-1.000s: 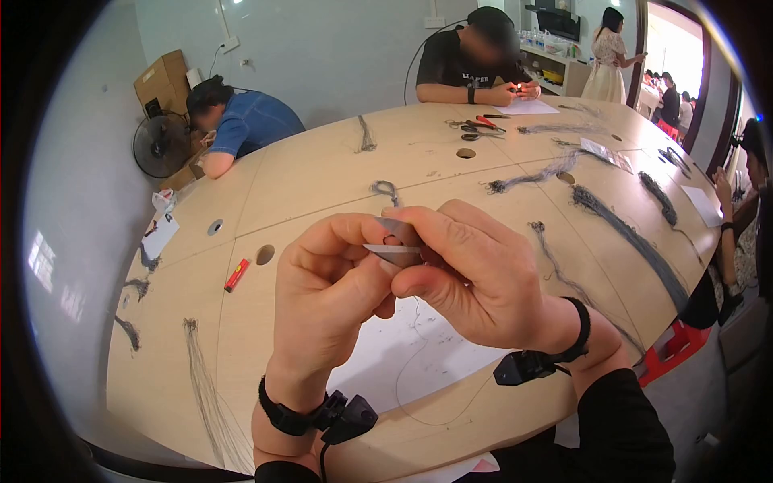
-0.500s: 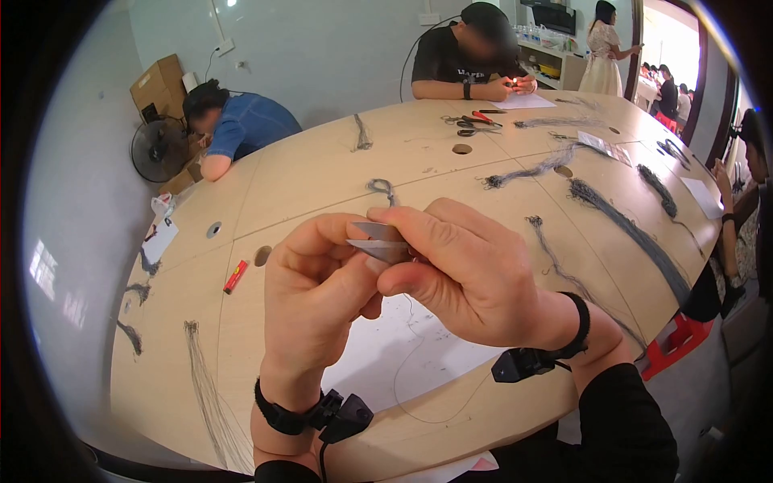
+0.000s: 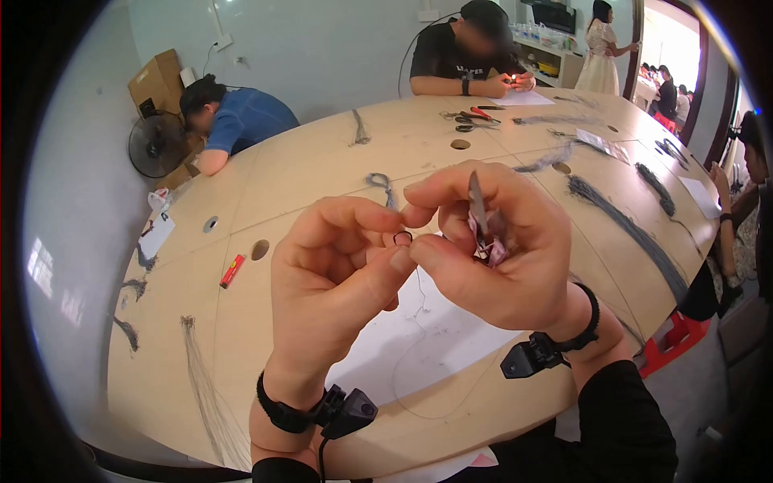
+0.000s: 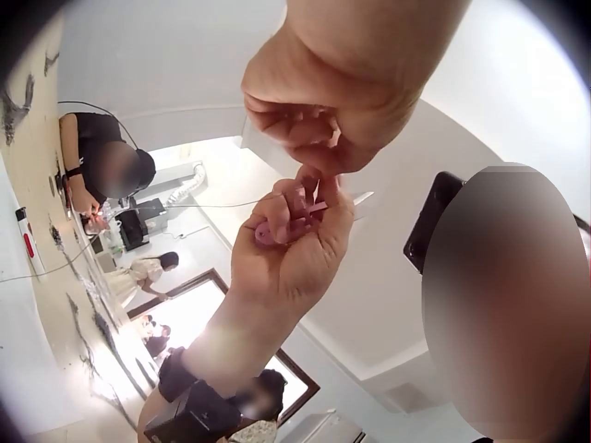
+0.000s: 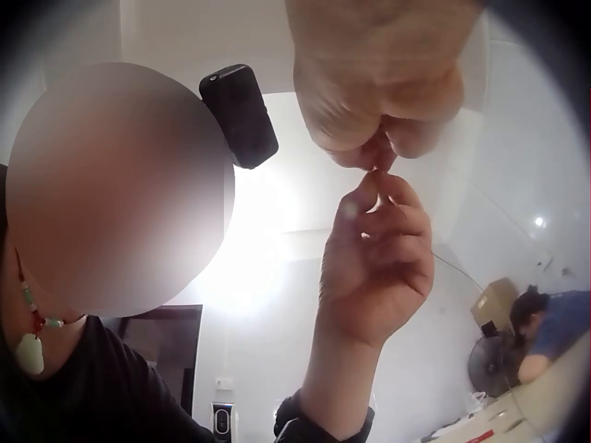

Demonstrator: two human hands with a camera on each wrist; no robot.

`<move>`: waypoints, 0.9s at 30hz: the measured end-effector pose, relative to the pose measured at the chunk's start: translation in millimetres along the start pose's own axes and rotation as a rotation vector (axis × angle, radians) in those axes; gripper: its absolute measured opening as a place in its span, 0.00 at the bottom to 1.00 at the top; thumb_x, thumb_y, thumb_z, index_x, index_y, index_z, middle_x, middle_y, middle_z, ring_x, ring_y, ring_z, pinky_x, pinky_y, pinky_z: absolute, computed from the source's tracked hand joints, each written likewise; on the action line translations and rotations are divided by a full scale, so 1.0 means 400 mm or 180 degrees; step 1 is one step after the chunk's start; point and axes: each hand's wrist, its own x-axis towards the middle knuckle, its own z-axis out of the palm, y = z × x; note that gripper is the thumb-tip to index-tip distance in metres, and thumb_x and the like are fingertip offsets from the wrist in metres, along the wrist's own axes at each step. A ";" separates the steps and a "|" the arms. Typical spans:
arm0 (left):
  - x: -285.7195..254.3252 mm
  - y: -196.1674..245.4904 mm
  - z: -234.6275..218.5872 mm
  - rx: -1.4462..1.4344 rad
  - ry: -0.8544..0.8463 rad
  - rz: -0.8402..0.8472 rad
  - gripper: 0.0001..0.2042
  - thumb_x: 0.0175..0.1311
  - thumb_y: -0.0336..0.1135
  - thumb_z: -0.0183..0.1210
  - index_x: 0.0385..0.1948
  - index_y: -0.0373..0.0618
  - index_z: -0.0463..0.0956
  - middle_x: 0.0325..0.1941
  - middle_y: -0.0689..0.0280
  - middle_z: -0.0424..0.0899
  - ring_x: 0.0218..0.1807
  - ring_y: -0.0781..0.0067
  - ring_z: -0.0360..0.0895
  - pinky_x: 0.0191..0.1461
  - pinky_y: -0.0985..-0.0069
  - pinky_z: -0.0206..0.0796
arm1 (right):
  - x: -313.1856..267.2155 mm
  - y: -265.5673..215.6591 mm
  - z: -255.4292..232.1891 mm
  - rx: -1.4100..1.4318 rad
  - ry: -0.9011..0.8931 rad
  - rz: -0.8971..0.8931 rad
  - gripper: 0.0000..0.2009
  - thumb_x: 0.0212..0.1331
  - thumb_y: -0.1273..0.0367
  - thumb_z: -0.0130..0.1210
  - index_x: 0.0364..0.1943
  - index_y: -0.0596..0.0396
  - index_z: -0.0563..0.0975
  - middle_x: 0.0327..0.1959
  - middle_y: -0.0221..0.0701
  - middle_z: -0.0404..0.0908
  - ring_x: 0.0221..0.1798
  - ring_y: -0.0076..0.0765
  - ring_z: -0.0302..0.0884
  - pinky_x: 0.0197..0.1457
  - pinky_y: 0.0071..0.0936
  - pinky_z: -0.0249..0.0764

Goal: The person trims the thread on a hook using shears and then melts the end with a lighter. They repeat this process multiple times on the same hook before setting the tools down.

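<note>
My left hand (image 3: 338, 253) pinches a small dark loop of cord (image 3: 403, 237) between thumb and forefinger. My right hand (image 3: 523, 249) meets it from the other side, thumb and forefinger tips right at the loop. Small scissors with pink handles (image 3: 498, 251) are tucked in the right palm under curled fingers, the blade (image 3: 475, 193) pointing up. In the left wrist view the scissors' pink handle (image 4: 268, 233) shows between the right hand's fingers. A thin thread (image 3: 421, 294) hangs below the hands and curves across the white paper (image 3: 386, 362).
Grey cord bundles (image 3: 628, 233) lie at the right and a thin strand bundle (image 3: 193, 362) at the left. A small red stick-like item (image 3: 233, 271) lies left of my hands. Several cutting tools (image 3: 471, 121) lie further back. A person in black (image 3: 459, 64) sits opposite, near a small flame.
The scissor blades, earlier flat between both hands' fingertips, are now upright in my right palm. My right hand has turned and opened its thumb and forefinger toward the loop. My left hand stays nearly in place.
</note>
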 end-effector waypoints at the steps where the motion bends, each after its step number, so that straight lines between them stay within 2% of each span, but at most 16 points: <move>1: 0.001 -0.002 0.001 0.0017 -0.0044 0.0050 0.10 0.46 0.20 0.53 0.32 0.37 0.68 0.26 0.66 0.74 0.22 0.87 0.68 0.19 0.91 0.60 | -0.001 0.004 0.001 -0.0115 -0.0004 -0.0158 0.11 0.41 0.76 0.52 0.32 0.59 0.68 0.22 0.26 0.69 0.21 0.14 0.62 0.23 0.11 0.61; 2: 0.001 -0.003 0.001 0.0036 -0.0087 0.0100 0.11 0.46 0.20 0.53 0.33 0.37 0.67 0.26 0.66 0.74 0.22 0.87 0.68 0.19 0.92 0.60 | -0.002 0.005 0.003 -0.0117 -0.0003 -0.0153 0.11 0.41 0.76 0.52 0.32 0.59 0.68 0.22 0.26 0.69 0.21 0.14 0.62 0.23 0.11 0.61; 4: 0.000 -0.006 0.001 0.0046 -0.0047 0.0117 0.11 0.46 0.20 0.54 0.34 0.38 0.67 0.26 0.66 0.74 0.22 0.87 0.68 0.18 0.92 0.60 | -0.005 0.006 0.009 -0.0007 -0.0035 -0.0244 0.11 0.44 0.82 0.47 0.34 0.61 0.65 0.27 0.29 0.69 0.24 0.12 0.62 0.26 0.09 0.60; 11: 0.001 0.015 -0.005 0.0007 0.0188 0.0143 0.13 0.45 0.19 0.53 0.35 0.38 0.66 0.25 0.66 0.73 0.21 0.87 0.68 0.16 0.91 0.59 | 0.002 0.007 -0.011 -0.0238 -0.0161 -0.0161 0.11 0.44 0.81 0.47 0.34 0.60 0.63 0.28 0.29 0.68 0.24 0.12 0.61 0.26 0.09 0.60; 14: 0.002 0.016 -0.008 0.0053 0.0091 0.0186 0.14 0.45 0.19 0.53 0.36 0.38 0.66 0.25 0.66 0.73 0.21 0.87 0.68 0.16 0.91 0.59 | 0.004 0.001 -0.018 -0.0452 -0.0368 -0.0123 0.11 0.45 0.80 0.47 0.34 0.60 0.64 0.29 0.30 0.68 0.23 0.12 0.59 0.27 0.09 0.58; 16: 0.001 0.014 -0.006 0.0022 0.0078 0.0125 0.14 0.45 0.19 0.53 0.36 0.38 0.65 0.25 0.66 0.73 0.22 0.87 0.68 0.17 0.92 0.59 | 0.004 -0.001 -0.004 -0.0141 0.0067 -0.0001 0.09 0.38 0.77 0.50 0.29 0.58 0.69 0.22 0.26 0.68 0.20 0.14 0.61 0.22 0.11 0.59; 17: 0.001 0.013 -0.004 -0.0005 0.0065 0.0068 0.14 0.45 0.19 0.53 0.37 0.38 0.65 0.25 0.66 0.73 0.22 0.87 0.68 0.17 0.92 0.59 | 0.003 -0.003 -0.007 -0.0142 0.0067 0.0002 0.09 0.38 0.77 0.50 0.29 0.58 0.69 0.22 0.26 0.68 0.20 0.14 0.61 0.22 0.11 0.59; 19: 0.002 0.006 -0.004 -0.0027 -0.0021 0.0097 0.14 0.45 0.19 0.53 0.37 0.38 0.65 0.25 0.67 0.73 0.22 0.87 0.68 0.18 0.92 0.60 | 0.002 -0.008 -0.015 -0.0294 -0.0402 -0.0131 0.11 0.44 0.81 0.46 0.35 0.60 0.64 0.29 0.31 0.69 0.25 0.12 0.59 0.27 0.09 0.58; 23: 0.004 -0.005 -0.008 0.0038 -0.0213 0.0188 0.14 0.46 0.19 0.53 0.37 0.38 0.65 0.25 0.67 0.73 0.22 0.87 0.68 0.19 0.92 0.60 | -0.005 0.007 0.002 -0.0121 -0.0351 -0.0210 0.12 0.43 0.83 0.44 0.35 0.60 0.63 0.30 0.33 0.69 0.26 0.14 0.61 0.28 0.10 0.60; 27: -0.002 -0.007 0.003 0.0162 -0.0124 0.0105 0.14 0.46 0.19 0.53 0.38 0.38 0.65 0.25 0.67 0.73 0.21 0.87 0.67 0.18 0.92 0.59 | -0.009 0.007 0.007 -0.0002 -0.0306 -0.0173 0.13 0.43 0.84 0.43 0.35 0.60 0.61 0.31 0.33 0.66 0.27 0.15 0.62 0.28 0.11 0.61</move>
